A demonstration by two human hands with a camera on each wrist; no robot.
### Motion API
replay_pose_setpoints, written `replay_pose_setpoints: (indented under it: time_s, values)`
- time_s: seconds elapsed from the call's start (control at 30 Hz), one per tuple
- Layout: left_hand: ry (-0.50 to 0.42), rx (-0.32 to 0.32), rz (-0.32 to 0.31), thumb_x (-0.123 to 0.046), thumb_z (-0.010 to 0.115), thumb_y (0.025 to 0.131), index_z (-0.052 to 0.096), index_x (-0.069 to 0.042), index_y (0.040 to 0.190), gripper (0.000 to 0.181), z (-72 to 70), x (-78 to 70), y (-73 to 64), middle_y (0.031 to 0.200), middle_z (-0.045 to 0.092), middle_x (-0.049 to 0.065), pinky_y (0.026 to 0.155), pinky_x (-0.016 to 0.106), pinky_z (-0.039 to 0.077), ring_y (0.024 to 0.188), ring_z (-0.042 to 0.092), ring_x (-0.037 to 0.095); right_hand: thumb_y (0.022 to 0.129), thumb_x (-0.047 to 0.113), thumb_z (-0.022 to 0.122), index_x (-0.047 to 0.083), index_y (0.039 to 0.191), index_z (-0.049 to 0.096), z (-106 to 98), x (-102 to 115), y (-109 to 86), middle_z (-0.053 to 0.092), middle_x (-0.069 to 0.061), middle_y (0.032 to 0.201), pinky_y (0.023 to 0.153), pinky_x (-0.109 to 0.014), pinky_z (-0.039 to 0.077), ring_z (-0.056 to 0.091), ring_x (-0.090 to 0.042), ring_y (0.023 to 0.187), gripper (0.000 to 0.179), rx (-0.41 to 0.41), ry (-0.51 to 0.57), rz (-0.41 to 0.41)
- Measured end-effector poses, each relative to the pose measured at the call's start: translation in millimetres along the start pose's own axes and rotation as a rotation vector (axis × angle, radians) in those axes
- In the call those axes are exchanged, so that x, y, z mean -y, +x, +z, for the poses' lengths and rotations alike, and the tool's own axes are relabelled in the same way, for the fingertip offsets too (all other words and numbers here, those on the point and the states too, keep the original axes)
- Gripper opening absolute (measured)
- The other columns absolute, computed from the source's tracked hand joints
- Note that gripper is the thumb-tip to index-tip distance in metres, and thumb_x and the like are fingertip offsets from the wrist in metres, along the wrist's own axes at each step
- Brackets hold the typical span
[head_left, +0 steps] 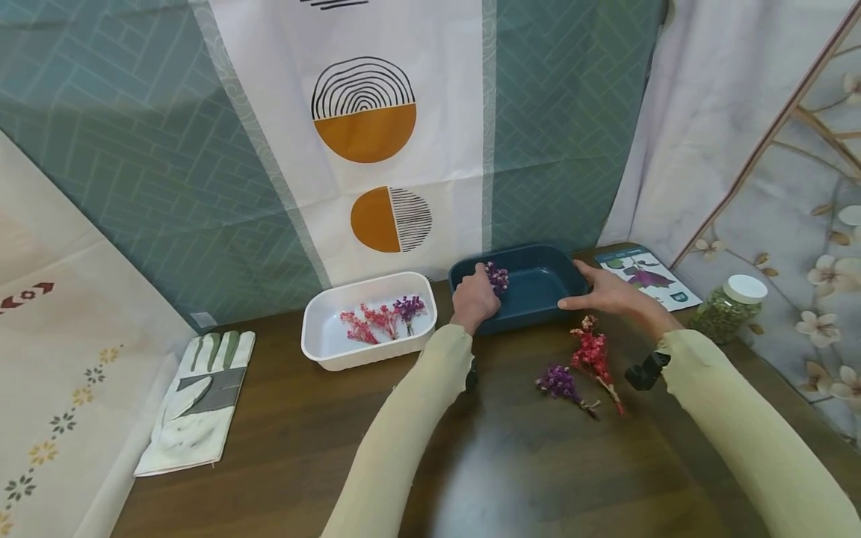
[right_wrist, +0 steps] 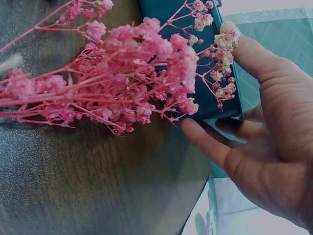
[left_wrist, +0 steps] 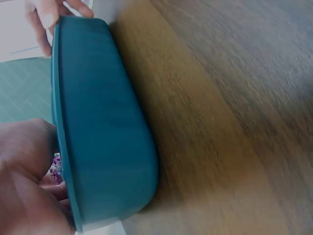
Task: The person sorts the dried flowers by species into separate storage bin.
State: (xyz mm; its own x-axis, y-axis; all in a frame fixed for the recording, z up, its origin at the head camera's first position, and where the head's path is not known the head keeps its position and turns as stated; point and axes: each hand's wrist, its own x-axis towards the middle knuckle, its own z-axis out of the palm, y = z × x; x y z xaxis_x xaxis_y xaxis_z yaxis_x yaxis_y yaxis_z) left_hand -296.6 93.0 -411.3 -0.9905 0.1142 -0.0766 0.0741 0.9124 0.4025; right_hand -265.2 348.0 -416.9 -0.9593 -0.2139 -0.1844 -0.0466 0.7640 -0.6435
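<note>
A dark blue plastic tray (head_left: 531,317) stands at the back of the table. My left hand (head_left: 475,297) reaches over its left end and holds a purple dried flower sprig (head_left: 496,277) inside; the stem is hidden. In the left wrist view, purple blossoms (left_wrist: 56,167) show below that hand, behind the rim. My right hand (head_left: 608,291) grips the tray's right end, thumb and fingers spread around the corner. Near this hand lie a red dried flower bunch (head_left: 592,355) and another purple sprig (head_left: 561,382). The red bunch looks pink and close in the right wrist view.
Left of the blue tray, a white tray (head_left: 316,340) holds pink and purple sprigs. White-and-grey gloves (head_left: 202,403) lie at the far left. At the right are a printed card (head_left: 642,276) and a jar with a white lid (head_left: 729,308). Curtains hang behind the table.
</note>
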Motion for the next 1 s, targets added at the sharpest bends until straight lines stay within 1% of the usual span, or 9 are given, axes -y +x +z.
replay_pose_setpoints:
  time_s: [0.1,0.23,0.37,0.47,0.67,0.83,0.93,1.0]
  values:
    - [0.028,0.005,0.005,-0.024,0.072,0.09,0.043,-0.011,0.143,0.062,4.8,-1.3,2.6,0.118,0.065,0.016,0.084,0.043,0.055,0.1,0.066,0.03,0.089,0.046,0.072,-0.005,0.157,0.004,0,-1,-0.6,0.015,-0.036,0.157,0.102,-0.072,0.027,0.023,-0.057,0.138,0.109,0.001,0.013,0.003]
    - [0.043,0.031,0.003,-0.023,0.073,0.09,0.044,-0.011,0.143,0.061,9.1,-3.3,5.8,0.12,0.064,0.016,0.084,0.044,0.054,0.102,0.065,0.03,0.089,0.046,0.072,-0.005,0.157,0.005,0,-2,-0.7,0.016,-0.035,0.157,0.102,-0.072,0.027,0.024,-0.057,0.138,0.109,-0.007,0.015,0.004]
    - [0.049,0.07,-0.019,-0.022,0.072,0.091,0.043,-0.011,0.146,0.063,12.3,-3.7,8.4,0.124,0.062,0.016,0.087,0.044,0.054,0.107,0.063,0.031,0.089,0.046,0.073,-0.005,0.157,0.006,1,-1,-0.2,0.017,-0.034,0.157,0.102,-0.071,0.028,0.026,-0.056,0.138,0.108,-0.011,0.003,-0.006]
    - [0.055,0.092,-0.03,-0.022,0.071,0.092,0.042,-0.012,0.147,0.063,14.4,-3.2,10.6,0.127,0.061,0.016,0.088,0.045,0.053,0.107,0.063,0.031,0.089,0.045,0.073,-0.004,0.157,0.006,2,-1,0.3,0.017,-0.033,0.158,0.103,-0.07,0.028,0.026,-0.055,0.139,0.108,-0.013,0.012,-0.009]
    - [0.052,0.109,-0.024,-0.021,0.07,0.094,0.04,-0.012,0.149,0.064,16.8,-0.2,13.6,0.127,0.061,0.017,0.089,0.044,0.053,0.105,0.063,0.031,0.088,0.046,0.074,-0.002,0.158,0.005,3,-1,-0.5,0.017,-0.032,0.159,0.102,-0.07,0.029,0.026,-0.054,0.139,0.109,-0.013,0.037,-0.004]
    - [0.062,0.091,-0.004,-0.021,0.073,0.091,0.038,-0.011,0.148,0.067,15.1,-0.3,11.8,0.122,0.062,0.018,0.088,0.043,0.054,0.104,0.063,0.031,0.088,0.045,0.074,-0.002,0.158,0.005,3,-1,0.4,0.016,-0.032,0.159,0.104,-0.07,0.027,0.025,-0.054,0.139,0.109,-0.006,0.042,0.0]
    - [0.084,0.054,0.041,-0.023,0.073,0.09,0.038,-0.01,0.144,0.065,10.7,-3.6,6.4,0.118,0.062,0.017,0.087,0.042,0.053,0.104,0.063,0.031,0.089,0.046,0.073,-0.004,0.157,0.005,1,-1,0.4,0.015,-0.034,0.158,0.105,-0.069,0.026,0.023,-0.054,0.14,0.109,-0.001,0.035,-0.003]
    - [0.1,0.004,0.086,-0.025,0.07,0.092,0.038,-0.009,0.143,0.062,7.1,-6.9,1.1,0.116,0.062,0.015,0.087,0.042,0.053,0.104,0.061,0.03,0.089,0.046,0.074,-0.005,0.157,0.004,-1,-1,0.3,0.015,-0.034,0.158,0.106,-0.068,0.026,0.023,-0.054,0.14,0.11,0.0,0.031,-0.007]
